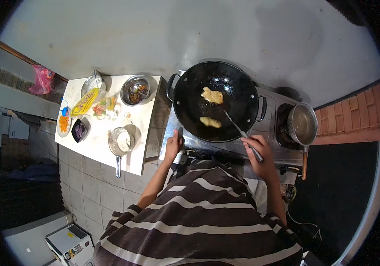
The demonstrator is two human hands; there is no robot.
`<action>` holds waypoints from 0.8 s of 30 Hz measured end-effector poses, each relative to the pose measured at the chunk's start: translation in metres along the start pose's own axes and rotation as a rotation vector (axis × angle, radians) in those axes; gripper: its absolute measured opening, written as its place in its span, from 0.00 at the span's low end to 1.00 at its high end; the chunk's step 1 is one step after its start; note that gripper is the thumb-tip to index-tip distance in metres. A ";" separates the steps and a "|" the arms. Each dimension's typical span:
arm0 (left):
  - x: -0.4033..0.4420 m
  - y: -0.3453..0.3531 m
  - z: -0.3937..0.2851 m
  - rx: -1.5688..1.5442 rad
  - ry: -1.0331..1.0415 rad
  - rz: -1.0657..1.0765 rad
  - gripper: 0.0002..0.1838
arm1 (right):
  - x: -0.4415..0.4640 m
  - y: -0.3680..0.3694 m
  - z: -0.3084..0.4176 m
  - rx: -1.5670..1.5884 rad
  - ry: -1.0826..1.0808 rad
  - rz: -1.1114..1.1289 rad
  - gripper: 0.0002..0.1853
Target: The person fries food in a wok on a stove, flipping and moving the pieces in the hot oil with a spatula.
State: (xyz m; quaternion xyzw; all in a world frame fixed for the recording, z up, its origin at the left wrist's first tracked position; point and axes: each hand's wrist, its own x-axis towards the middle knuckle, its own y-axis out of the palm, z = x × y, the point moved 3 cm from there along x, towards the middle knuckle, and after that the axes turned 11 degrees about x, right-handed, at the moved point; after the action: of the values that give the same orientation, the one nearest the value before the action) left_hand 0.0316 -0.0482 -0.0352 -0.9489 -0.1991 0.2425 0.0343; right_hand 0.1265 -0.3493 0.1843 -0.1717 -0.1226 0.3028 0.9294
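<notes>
Stove point(267, 133): steel. Wok point(189, 108): black, beyond and between the hands. Left hand point(172, 146): near the stove's front edge, grip unclear. Right hand point(260, 156): grasping long-handled utensil point(238, 127), tip in wok. Two battered pieces point(210, 122): inside wok, apart.

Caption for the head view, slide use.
Right hand holds a metal utensil in a black wok with two food pieces; bowls on the white table.

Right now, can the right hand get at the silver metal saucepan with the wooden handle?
Likely yes: the saucepan has its handle toward the person, right of the right hand, nothing visible between. That hand grips a long metal utensil, so it likely needs freeing first.
</notes>
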 end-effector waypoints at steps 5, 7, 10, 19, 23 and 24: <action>0.000 0.000 0.001 -0.011 -0.016 0.010 0.38 | -0.010 -0.004 -0.007 0.032 -0.024 -0.042 0.14; 0.002 0.000 0.003 -0.017 -0.016 0.011 0.38 | -0.008 -0.008 -0.008 0.002 -0.056 -0.116 0.14; 0.002 -0.001 0.003 -0.002 -0.002 0.007 0.37 | 0.002 -0.009 0.001 -0.099 -0.043 -0.243 0.13; 0.002 0.000 0.001 -0.008 0.022 0.012 0.37 | 0.039 -0.011 0.012 -0.047 -0.024 -0.414 0.12; -0.001 0.000 -0.004 0.003 0.027 -0.006 0.38 | 0.046 -0.005 0.006 0.011 -0.012 -0.419 0.11; -0.003 0.001 -0.006 0.003 0.028 -0.019 0.38 | 0.046 -0.004 0.005 0.006 -0.026 -0.430 0.10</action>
State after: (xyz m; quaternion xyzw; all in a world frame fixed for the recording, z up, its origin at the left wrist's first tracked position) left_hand 0.0325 -0.0500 -0.0294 -0.9502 -0.2073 0.2292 0.0407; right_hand 0.1634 -0.3229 0.1966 -0.1350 -0.1676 0.0998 0.9715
